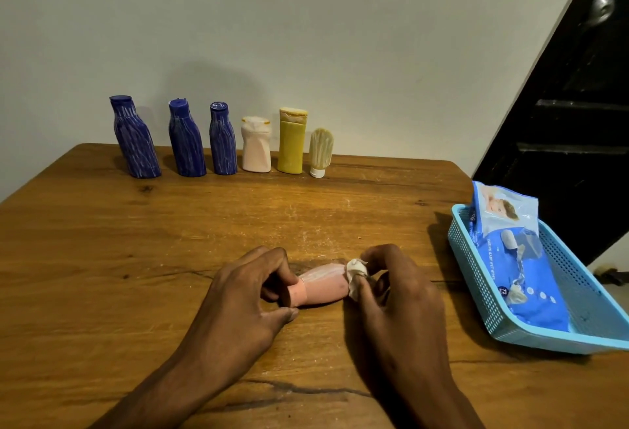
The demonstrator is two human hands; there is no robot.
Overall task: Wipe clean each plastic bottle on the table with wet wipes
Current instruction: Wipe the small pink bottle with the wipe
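A small pink bottle (323, 287) lies on its side on the wooden table (170, 241), cap end to the left. My left hand (248, 295) grips its cap end between fingers and thumb. My right hand (391, 289) pinches a crumpled white wet wipe (355, 273) against the bottle's right end. White smears streak the bottle's upper side. Along the back edge stand three blue streaked bottles (136, 137) (187, 139) (223, 139), a pale pink bottle (256, 146), a yellow bottle (291, 141) and a small cream tube (320, 152) standing on its white cap.
A light blue plastic basket (476, 278) sits at the table's right edge and holds a blue pack of wet wipes (514, 258). A dark door (578, 105) leans across the right background. A plain wall runs behind the bottles.
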